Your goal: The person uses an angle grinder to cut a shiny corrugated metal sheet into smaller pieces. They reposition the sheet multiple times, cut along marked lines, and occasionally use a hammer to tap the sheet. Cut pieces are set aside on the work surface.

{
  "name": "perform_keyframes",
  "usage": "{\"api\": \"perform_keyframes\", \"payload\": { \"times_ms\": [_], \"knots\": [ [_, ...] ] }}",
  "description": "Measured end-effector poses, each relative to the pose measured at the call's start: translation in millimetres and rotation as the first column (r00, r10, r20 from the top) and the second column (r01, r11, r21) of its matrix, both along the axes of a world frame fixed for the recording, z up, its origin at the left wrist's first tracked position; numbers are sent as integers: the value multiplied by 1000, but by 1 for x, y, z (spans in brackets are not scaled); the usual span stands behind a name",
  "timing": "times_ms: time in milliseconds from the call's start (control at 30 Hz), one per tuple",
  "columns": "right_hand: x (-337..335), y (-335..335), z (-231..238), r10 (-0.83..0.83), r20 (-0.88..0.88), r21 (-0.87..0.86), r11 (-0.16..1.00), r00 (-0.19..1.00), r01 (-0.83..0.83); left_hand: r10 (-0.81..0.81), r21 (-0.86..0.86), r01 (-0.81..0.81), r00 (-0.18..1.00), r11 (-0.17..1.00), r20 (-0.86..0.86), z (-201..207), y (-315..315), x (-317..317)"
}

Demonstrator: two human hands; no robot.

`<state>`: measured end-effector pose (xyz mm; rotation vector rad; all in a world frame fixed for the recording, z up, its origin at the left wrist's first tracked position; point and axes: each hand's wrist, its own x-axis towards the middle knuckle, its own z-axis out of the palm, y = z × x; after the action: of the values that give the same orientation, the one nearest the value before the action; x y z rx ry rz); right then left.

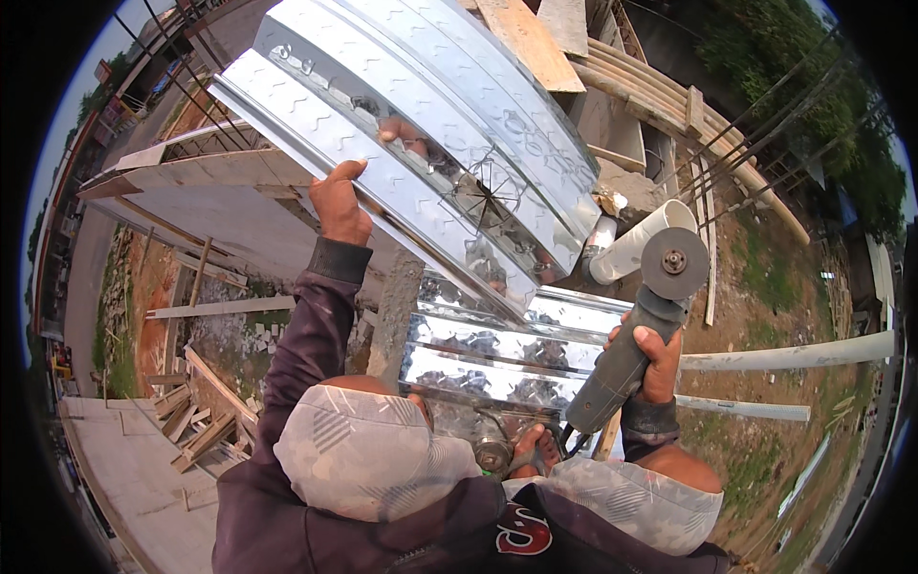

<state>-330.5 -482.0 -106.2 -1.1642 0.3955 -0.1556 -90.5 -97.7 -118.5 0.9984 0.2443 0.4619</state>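
Note:
My left hand is closed on the near long edge of a shiny ribbed metal decking sheet, which tilts up and away in front of me. My right hand grips the body of a grey angle grinder, its round disc pointing away from me; whether the disc spins I cannot tell. Below the raised sheet lies another ribbed metal sheet, close to my knees and bare foot. The grinder's disc is apart from both sheets.
White plastic pipes stand beyond the sheet's right end. Wooden boards and bamboo poles lie at the far right, with thin steel rods sticking up. A concrete edge drops to ground with scrap timber at left.

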Motion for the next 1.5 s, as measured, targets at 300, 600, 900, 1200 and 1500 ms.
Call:
{"api": "perform_keyframes", "payload": {
  "times_ms": [300, 600, 900, 1200, 1500],
  "knots": [
    [-7, 5, 18, 22, -20, -34, 999, 1000, -22, 199, -281, -334, 887, 900, -417, -138, -1, -25],
    [-4, 23, 19, -15, -40, -46, 999, 999, 13, -105, -599, -245, 867, 763, -488, -182, -40, -32],
    [-6, 19, 14, 31, -110, -113, 993, 993, -43, -207, -584, -190, 813, 789, -544, -232, -126, -62],
    [-3, 15, 9, 47, -150, -46, 997, 988, -54, -558, -529, 268, 644, 805, -523, -191, -108, -96],
    [-7, 12, 2, -12, -198, -48, 999, 980, 2, -127, 839, 307, 952, 449, -280, -128, 1, 21]
  ]
}}
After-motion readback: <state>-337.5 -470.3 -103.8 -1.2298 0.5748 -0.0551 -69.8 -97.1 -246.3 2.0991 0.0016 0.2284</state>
